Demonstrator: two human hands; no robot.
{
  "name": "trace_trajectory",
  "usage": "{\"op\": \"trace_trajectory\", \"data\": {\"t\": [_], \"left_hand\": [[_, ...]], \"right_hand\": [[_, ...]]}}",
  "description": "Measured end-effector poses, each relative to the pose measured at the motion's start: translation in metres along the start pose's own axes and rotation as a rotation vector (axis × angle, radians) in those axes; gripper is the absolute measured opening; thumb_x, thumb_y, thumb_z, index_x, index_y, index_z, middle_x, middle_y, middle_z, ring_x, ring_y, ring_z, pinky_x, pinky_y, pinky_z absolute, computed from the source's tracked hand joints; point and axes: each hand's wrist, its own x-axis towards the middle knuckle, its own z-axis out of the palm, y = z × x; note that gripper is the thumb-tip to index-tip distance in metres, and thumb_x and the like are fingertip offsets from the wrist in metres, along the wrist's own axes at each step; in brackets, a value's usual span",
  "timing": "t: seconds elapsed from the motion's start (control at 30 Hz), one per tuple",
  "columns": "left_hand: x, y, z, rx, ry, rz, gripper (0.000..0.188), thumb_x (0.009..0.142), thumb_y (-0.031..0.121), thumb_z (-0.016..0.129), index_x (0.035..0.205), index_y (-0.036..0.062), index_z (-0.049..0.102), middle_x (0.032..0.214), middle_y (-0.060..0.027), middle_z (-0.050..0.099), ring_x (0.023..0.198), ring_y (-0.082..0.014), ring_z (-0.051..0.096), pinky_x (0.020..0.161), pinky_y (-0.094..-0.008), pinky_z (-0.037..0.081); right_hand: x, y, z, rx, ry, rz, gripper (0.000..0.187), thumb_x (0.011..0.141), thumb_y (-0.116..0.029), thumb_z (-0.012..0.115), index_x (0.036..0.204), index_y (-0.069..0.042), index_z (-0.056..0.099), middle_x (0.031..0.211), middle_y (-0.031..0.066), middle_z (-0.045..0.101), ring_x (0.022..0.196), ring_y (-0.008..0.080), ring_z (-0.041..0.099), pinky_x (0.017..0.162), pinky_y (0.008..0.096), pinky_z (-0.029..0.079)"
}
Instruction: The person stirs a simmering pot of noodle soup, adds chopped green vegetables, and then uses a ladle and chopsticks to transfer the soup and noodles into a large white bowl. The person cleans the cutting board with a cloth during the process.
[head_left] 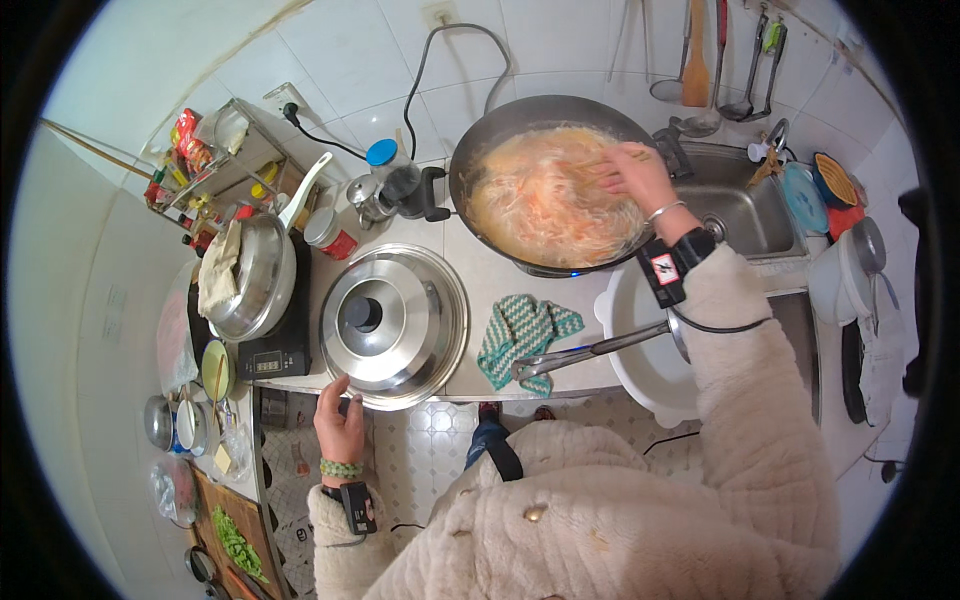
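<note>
Right hand (638,178) over pan (468,155): fingers bunched, hold unclear | left hand (340,430) lower-left of pan: fingers parted (seemingly empty) | risk — brisk stirring could slop food (540,190)

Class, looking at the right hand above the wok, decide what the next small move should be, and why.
Probably draw the right hand toward the near side of the wok, turning the strands over. It is already above them, and the orange pieces look more gathered in some spots than others. The left hand could stay out of it, beside the lid's rim.
</note>
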Motion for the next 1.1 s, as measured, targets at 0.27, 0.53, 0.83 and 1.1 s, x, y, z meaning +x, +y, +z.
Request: {"op": "trace_trajectory", "data": {"t": [0.27, 0.53, 0.83, 1.1], "left_hand": [[-0.044, -0.009, -0.015, -0.079, 0.093, -0.077, 0.033, 0.082, -0.003, 0.058, 0.115, -0.0019, 0.056, 0.112, -0.0136, 0.060, 0.103, -0.0237, 0.058, 0.089, -0.0330, 0.046], [-0.079, -0.022, -0.053, -0.238, 0.078, -0.279, 0.036, 0.087, -0.003, 0.053, 0.123, -0.0011, 0.052, 0.120, -0.0107, 0.057, 0.110, -0.0198, 0.055, 0.095, -0.0314, 0.042], [-0.152, -0.096, -0.128, -0.307, 0.125, -0.174, 0.035, 0.089, -0.002, 0.050, 0.124, -0.0014, 0.050, 0.119, -0.0093, 0.057, 0.109, -0.0172, 0.055, 0.092, -0.0284, 0.043], [-0.250, -0.196, -0.197, 0.064, 0.223, -0.192, 0.038, 0.080, 0.014, 0.066, 0.114, 0.0010, 0.055, 0.112, -0.0114, 0.060, 0.103, -0.0245, 0.058, 0.088, -0.0323, 0.045]], "right_hand": [[0.016, 0.002, 0.010, -0.616, -0.108, -0.043, 0.026, 0.091, -0.024, 0.056, 0.091, 0.001, 0.062, 0.078, 0.0096, 0.065, 0.061, 0.0157, 0.064, 0.054, 0.0254, 0.052], [-0.020, -0.052, 0.005, -0.532, -0.253, -0.012, 0.021, 0.086, -0.018, 0.056, 0.088, 0.001, 0.064, 0.075, 0.0088, 0.065, 0.062, 0.0135, 0.064, 0.053, 0.0243, 0.050], [-0.112, -0.096, 0.049, -0.456, -0.157, -0.492, 0.022, 0.089, -0.017, 0.055, 0.100, 0.002, 0.060, 0.083, 0.0057, 0.066, 0.075, 0.0177, 0.064, 0.069, 0.0298, 0.051], [-0.255, -0.038, 0.178, -0.691, -0.387, -0.918, 0.017, 0.086, -0.012, 0.053, 0.098, -0.002, 0.057, 0.093, 0.0157, 0.050, 0.088, 0.0330, 0.054, 0.076, 0.0381, 0.046]]}}
